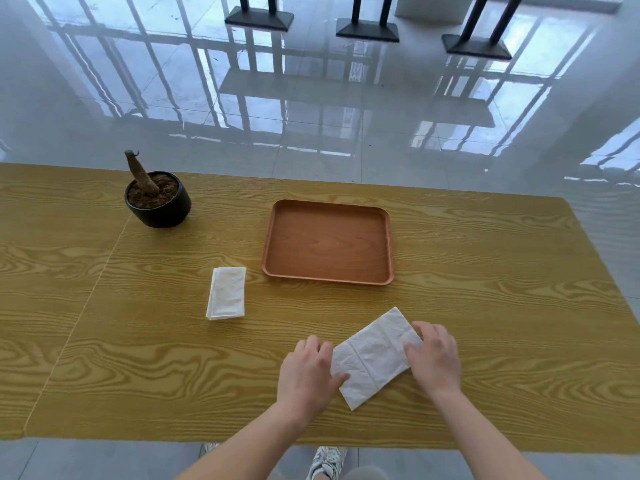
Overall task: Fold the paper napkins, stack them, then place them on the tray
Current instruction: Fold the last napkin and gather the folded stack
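A white paper napkin (pixel 372 356) lies flat and slanted on the wooden table, near the front edge. My left hand (pixel 308 374) rests on its left end, thumb on the paper. My right hand (pixel 434 358) lies over its right end, and its fingers seem to pinch that edge. A stack of folded white napkins (pixel 227 292) sits to the left, apart from both hands. The brown wooden tray (pixel 387 244) stands behind the napkin, with nothing in it.
A black pot with soil and a bare stump (pixel 157 199) stands at the back left of the table (pixel 104 341). Beyond the far edge is glossy tiled floor with dark stand bases (pixel 367 31). My shoes (pixel 325 462) show below the front edge.
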The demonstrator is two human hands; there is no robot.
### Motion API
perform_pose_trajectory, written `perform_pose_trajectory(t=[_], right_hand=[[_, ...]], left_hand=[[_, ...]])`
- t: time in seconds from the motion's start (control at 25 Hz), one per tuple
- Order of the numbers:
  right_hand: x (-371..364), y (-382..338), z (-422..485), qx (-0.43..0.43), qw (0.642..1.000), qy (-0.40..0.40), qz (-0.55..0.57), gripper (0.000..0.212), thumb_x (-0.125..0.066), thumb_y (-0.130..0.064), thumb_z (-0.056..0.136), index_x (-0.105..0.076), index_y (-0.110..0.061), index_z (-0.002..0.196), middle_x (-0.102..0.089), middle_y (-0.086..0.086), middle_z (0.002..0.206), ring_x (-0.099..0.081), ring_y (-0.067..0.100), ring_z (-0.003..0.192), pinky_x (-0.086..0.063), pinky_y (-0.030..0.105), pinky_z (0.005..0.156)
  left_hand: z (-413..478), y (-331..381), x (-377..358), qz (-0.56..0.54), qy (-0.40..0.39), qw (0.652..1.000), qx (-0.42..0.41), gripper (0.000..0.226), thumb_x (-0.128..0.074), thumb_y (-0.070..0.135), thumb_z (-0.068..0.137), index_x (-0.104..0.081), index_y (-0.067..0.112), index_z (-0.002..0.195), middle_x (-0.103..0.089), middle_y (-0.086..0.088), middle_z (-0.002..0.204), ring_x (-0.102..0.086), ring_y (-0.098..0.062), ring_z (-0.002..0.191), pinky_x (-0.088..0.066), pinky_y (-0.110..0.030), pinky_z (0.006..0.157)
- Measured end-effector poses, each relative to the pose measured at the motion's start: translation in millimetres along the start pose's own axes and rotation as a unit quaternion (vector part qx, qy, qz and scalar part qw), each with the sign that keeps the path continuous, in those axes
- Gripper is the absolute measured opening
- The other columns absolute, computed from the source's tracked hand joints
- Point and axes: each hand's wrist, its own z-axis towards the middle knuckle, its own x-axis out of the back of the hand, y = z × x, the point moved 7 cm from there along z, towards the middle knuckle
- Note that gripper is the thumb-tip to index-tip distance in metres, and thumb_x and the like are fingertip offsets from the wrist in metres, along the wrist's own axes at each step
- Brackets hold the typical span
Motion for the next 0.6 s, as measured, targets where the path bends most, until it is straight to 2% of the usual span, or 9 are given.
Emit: perform_pose_trajectory(t=[0.12,0.36,0.52,0.6], right_hand=[[-3.0,8.3,3.2,-0.016,0.999,-0.022,-0.031,0.040,-0.066,-0.029,0.089,-0.059,-0.021,0.128,-0.056,0.004,0.125,-0.050,0.024,0.112,-0.047,0.038,0.087],[-14.0,-5.1,-5.5,-0.048,0.997,-0.063,0.003,0.025,-0.066,-0.031,0.087,-0.058,-0.022,0.109,-0.064,-0.003,0.097,-0.059,0.021,0.087,-0.052,0.037,0.071],[-34.1,-32.1,-32.0,-0.011,0.994,-0.108,0.022,0.045,-0.068,-0.031,0.085,-0.048,-0.024,0.126,-0.068,-0.003,0.102,-0.064,0.024,0.093,-0.046,0.035,0.070],[-49.1,-48.1,-53.6,0.023,0.990,-0.138,0.034,0.053,-0.067,-0.035,0.084,-0.043,-0.027,0.131,-0.067,-0.009,0.094,-0.064,0.018,0.088,-0.046,0.034,0.067]], left_hand=[[4.8,11.5,-4.7,0.034,0.003,0.999,0.007,0.046,-0.058,0.063,0.084,-0.049,0.023,0.105,-0.049,0.003,0.103,-0.047,-0.018,0.093,-0.046,-0.031,0.077],[15.2,-2.8,3.7,0.022,0.003,0.999,0.037,0.035,-0.066,0.051,0.084,-0.053,0.025,0.103,-0.049,0.005,0.102,-0.046,-0.015,0.092,-0.044,-0.030,0.080],[24.0,-37.2,24.4,0.035,0.026,0.997,0.068,0.031,-0.068,0.046,0.084,-0.056,0.025,0.104,-0.050,0.005,0.100,-0.048,-0.015,0.089,-0.044,-0.029,0.078],[27.4,-60.1,41.3,0.053,0.059,0.994,0.081,0.029,-0.071,0.034,0.085,-0.058,0.024,0.108,-0.052,0.003,0.099,-0.050,-0.016,0.086,-0.046,-0.029,0.076]])
